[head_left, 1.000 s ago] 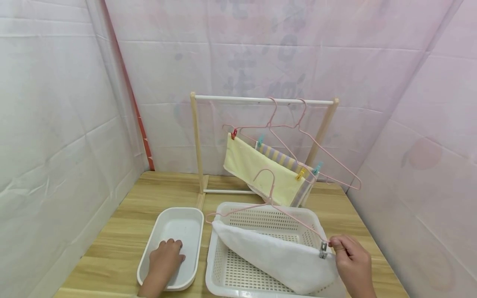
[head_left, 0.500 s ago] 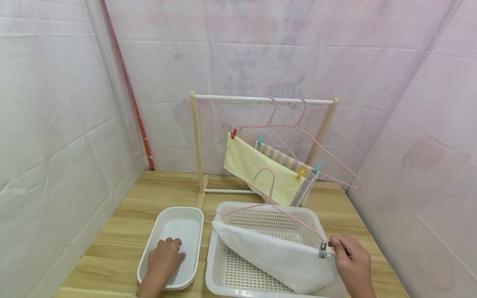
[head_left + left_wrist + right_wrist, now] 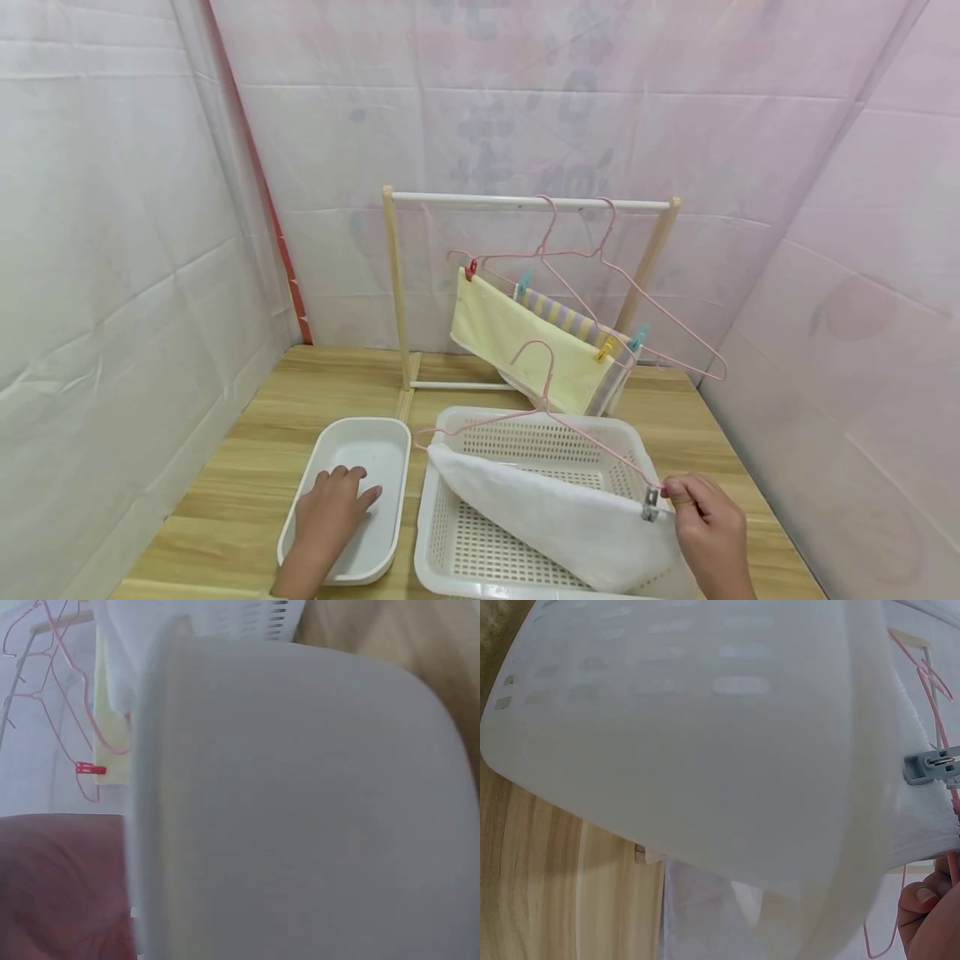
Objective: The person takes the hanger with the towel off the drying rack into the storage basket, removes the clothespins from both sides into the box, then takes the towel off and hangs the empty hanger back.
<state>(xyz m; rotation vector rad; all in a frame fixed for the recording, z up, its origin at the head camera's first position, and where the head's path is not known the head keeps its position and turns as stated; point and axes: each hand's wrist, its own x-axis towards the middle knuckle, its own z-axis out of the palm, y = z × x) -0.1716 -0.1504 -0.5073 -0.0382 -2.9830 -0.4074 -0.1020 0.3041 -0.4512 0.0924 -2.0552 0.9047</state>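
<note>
Left hand (image 3: 330,510), thumb spread, over smooth white oblong tray (image 3: 370,448); I can't tell its hold. Right hand (image 3: 707,521) pinches pink wire hanger (image 3: 545,406).

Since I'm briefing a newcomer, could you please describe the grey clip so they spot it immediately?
Start at the white perforated basket, with a white cloth slanting across it on a pink hanger. At the cloth's right end, beside the right hand, sits the grey clip. Its colour sets it apart from the red clip, yellow clip and teal clips behind.
</note>
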